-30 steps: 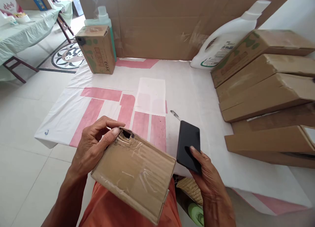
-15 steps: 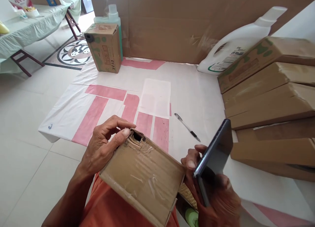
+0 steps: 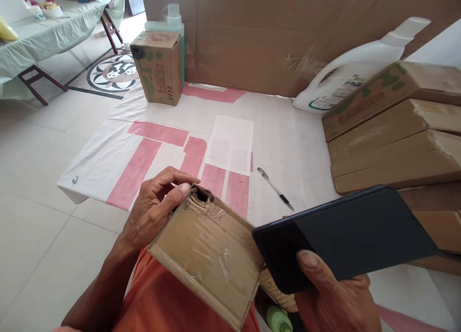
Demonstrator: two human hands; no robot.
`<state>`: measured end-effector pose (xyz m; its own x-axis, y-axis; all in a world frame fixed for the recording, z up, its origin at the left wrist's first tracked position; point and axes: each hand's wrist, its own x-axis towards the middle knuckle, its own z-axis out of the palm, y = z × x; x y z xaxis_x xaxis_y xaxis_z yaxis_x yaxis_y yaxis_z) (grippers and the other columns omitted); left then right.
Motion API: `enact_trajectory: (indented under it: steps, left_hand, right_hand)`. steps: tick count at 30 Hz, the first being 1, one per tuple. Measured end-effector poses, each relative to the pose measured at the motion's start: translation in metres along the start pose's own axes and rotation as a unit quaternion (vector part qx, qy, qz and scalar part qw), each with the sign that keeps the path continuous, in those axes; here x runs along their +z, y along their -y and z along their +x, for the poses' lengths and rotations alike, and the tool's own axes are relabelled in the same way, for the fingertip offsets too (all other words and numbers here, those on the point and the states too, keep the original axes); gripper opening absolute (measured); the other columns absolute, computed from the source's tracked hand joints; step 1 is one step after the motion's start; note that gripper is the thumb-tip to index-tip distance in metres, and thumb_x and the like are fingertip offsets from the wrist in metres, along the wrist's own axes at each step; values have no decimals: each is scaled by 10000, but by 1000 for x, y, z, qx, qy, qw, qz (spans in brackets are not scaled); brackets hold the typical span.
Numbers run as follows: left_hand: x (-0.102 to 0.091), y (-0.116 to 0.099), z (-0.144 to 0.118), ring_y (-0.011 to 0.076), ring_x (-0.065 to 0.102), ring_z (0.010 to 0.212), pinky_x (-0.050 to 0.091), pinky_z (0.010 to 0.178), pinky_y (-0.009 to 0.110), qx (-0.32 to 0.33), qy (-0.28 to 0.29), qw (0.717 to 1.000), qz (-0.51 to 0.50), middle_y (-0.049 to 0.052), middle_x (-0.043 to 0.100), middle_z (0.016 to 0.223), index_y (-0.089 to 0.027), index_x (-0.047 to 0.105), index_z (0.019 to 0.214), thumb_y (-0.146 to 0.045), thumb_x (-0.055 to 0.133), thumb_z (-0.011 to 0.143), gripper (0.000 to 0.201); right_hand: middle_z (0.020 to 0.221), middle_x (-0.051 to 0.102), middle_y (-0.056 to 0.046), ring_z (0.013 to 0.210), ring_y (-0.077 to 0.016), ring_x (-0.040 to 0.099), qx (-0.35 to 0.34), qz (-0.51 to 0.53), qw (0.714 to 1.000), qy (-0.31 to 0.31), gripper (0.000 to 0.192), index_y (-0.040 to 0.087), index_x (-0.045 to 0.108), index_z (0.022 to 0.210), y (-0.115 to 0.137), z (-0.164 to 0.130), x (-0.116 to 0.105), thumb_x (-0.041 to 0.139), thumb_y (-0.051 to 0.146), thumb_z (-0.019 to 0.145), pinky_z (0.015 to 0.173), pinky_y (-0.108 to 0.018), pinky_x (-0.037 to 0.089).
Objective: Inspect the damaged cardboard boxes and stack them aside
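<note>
Taped cardboard box (image 3: 209, 260) in left hand (image 3: 154, 212), no legible label.

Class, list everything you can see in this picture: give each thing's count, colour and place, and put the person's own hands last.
taped box: 1, brown, on lap, torn corner
phone: 1, black, lower right
pen: 1, black and silver, on sheet
sheet: 1, white and pink, on floor
flat boxes: several, brown, stacked right
small carton: 1, brown, far left
white jug: 1, leaning, far right
green bottle: 1, behind carton
left hand: holds taped box
right hand: holds phone
</note>
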<state>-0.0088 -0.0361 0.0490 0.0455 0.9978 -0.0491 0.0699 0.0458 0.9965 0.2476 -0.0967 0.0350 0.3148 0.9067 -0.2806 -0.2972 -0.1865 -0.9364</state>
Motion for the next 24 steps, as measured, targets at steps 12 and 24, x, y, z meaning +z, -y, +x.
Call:
enact_trajectory:
  steps: [12, 24]
  left_hand:
    - [-4, 21, 14, 178, 645, 785, 495, 763, 284, -63, -24, 996, -67, 39, 761, 879, -205, 824, 1076, -451, 685, 1019, 288]
    - [2, 5, 2, 300, 678, 1167, 507, 984, 358, -20, 149, 987, -61, 71, 731, 1290, -292, 709, 1388, -637, 675, 964, 548]
  right_hand:
    - [848, 813, 11, 811, -194, 789, 57, 74, 989, -119, 542, 229, 818, 1004, -17, 18, -2, 1041, 318, 518, 709, -234, 660]
    - [913, 833, -28, 864, -231, 789, -30, -15, 993, -111, 467, 228, 814, 1054, -4, 13, -7, 1007, 337, 643, 774, -292, 675]
